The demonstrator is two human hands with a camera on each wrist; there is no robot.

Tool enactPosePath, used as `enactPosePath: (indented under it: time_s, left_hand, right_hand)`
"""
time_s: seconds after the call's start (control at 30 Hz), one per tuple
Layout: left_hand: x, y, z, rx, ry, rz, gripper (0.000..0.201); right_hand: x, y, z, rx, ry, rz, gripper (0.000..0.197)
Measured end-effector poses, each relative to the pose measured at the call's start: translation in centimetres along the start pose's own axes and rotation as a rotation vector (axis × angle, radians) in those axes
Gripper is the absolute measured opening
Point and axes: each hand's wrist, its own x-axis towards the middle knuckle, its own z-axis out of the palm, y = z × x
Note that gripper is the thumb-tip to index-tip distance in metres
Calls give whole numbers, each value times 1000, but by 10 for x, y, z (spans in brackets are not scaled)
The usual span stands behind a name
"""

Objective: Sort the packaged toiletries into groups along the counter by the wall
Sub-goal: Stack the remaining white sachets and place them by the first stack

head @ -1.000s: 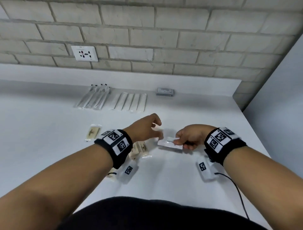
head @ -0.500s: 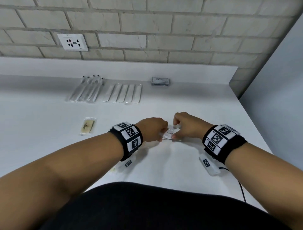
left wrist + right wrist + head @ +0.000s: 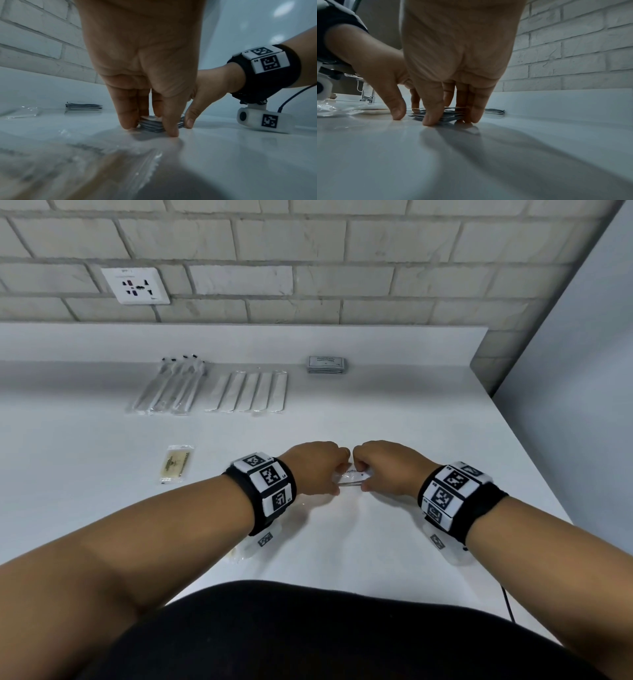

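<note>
On the white counter (image 3: pixel 376 412), as the head view shows it, the left hand (image 3: pixel 313 467) and the right hand (image 3: pixel 387 467) meet over a small stack of toothpaste sachets (image 3: pixel 352 478); each hand pinches one end of the stack. Along the wall lie three sorted groups: wrapped razors (image 3: pixel 168 388), wrapped toothbrushes (image 3: pixel 248 392) just beside them, and a stack of grey sachets (image 3: pixel 326 364) further right. A wrapped comb (image 3: pixel 176 463) lies apart, left of the hands. A wall socket (image 3: pixel 135 285) is set in the brick wall (image 3: pixel 376 278).

In the left wrist view, the left hand (image 3: pixel 142 65) points its fingers (image 3: pixel 126 117) down around the stack of toothpaste sachets (image 3: pixel 151 125), fingertips touching the counter (image 3: pixel 240 155). The right hand (image 3: pixel 204 97) closes on the far end of the stack with its thumb. The stack of grey sachets (image 3: pixel 84 106) rests by the wall. A clear wrapper (image 3: pixel 85 162), blurred, fills the near foreground.

In the right wrist view, the right hand (image 3: pixel 457 60) brackets the stack of toothpaste sachets (image 3: pixel 448 115) between thumb and fingers (image 3: pixel 476 112). The left hand (image 3: pixel 373 65) grips the opposite end. The stack rests on the counter (image 3: pixel 539 148).
</note>
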Motion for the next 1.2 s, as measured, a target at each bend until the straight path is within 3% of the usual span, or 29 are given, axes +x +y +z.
enactPosePath:
  time_s: [0.1, 0.23, 0.47, 0.8, 0.9, 1.03, 1.2]
  left_hand:
    - [3, 1, 0, 48, 28, 5, 26]
    - [7, 0, -3, 82, 21, -12, 31]
    - [35, -5, -5, -19, 48, -57, 24]
    - [138, -29, -24, -57, 103, -108, 20]
    - [176, -36, -34, -78, 98, -97, 24]
    - [223, -47, -42, 7, 53, -80, 14]
    - [264, -55, -57, -41, 74, -163, 38]
  right_hand:
    - [2, 1, 1, 10, 1, 4, 30]
    - [6, 4, 1, -34, 10, 33, 31]
    - [27, 17, -2, 46, 33, 80, 28]
    - [96, 86, -25, 20, 110, 174, 17]
    - [124, 115, -38, -1, 135, 192, 15]
    - [156, 145, -52, 20, 154, 230, 13]
    - [190, 170, -62, 21, 219, 290, 7]
